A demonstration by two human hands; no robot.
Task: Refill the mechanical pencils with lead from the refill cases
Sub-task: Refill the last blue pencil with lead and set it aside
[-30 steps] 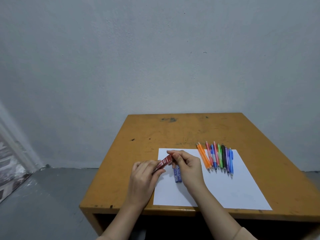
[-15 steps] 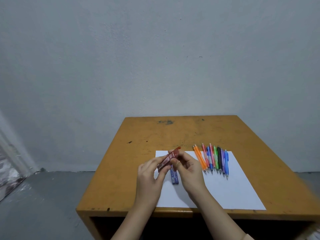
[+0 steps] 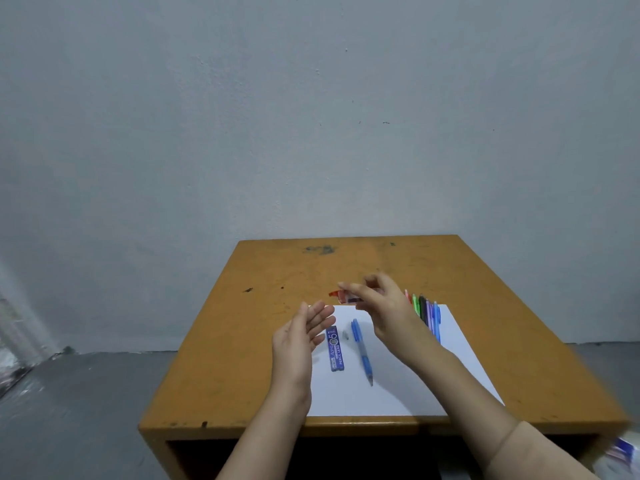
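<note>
Grey plaster wall (image 3: pixel 311 133) fills most of what I see, with a grey floor (image 3: pixel 69 410) at lower left. Against the wall stands an ochre wooden table (image 3: pixel 242 341), scuffed and stained. On its near right half lies a white sheet of paper (image 3: pixel 398 393).

Above the paper's left edge I see the left hand (image 3: pixel 298 341) raised, fingers straight and spread, palm turned toward the right, holding nothing. The right hand (image 3: pixel 384 306) is lifted over the far edge of the sheet, its thumb and fingers pinching the red refill case (image 3: pixel 341 295), which sticks out to the left and is blurred. A beige sleeve (image 3: pixel 540 452) covers that forearm.

Behind the right hand, a row of coloured mechanical pencils (image 3: pixel 424 310) lies side by side at the paper's far edge, partly hidden. One blue mechanical pencil (image 3: pixel 361 348) lies alone on the sheet, tip toward me. Just left of it, apart, lies the blue refill case (image 3: pixel 335 348). Between them sits a small grey piece (image 3: pixel 345 335); I cannot tell what it is.
</note>
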